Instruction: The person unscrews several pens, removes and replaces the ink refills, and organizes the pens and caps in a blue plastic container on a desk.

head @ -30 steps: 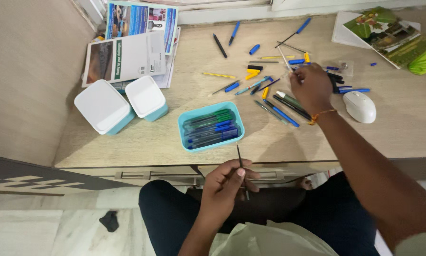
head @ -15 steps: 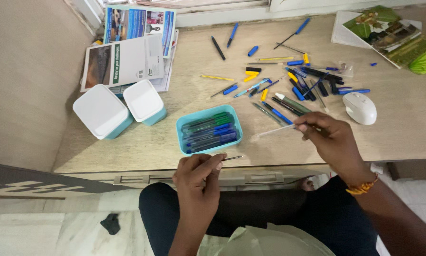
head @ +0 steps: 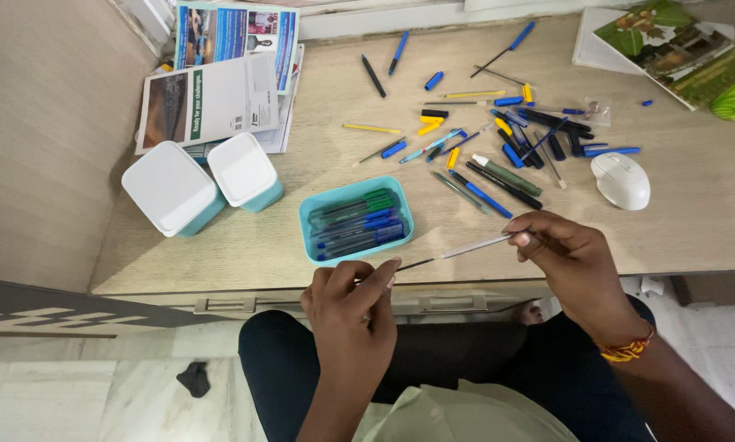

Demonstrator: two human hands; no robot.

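Pinching a thin dark pen refill [head: 412, 264] at lower centre, the left hand [head: 347, 315] has its fingers closed on it. Its tip meets a clear pen barrel [head: 474, 245] gripped by the right hand [head: 572, 262]. Farther up sits a teal rectangular plastic tray [head: 306, 221] of pens, with scattered pen parts [head: 498, 139] beyond.

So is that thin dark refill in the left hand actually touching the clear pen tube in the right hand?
Touching. The head view shows the thin dark refill, held by the left hand, meeting the open end of the clear pen tube held by the right hand, with no gap.
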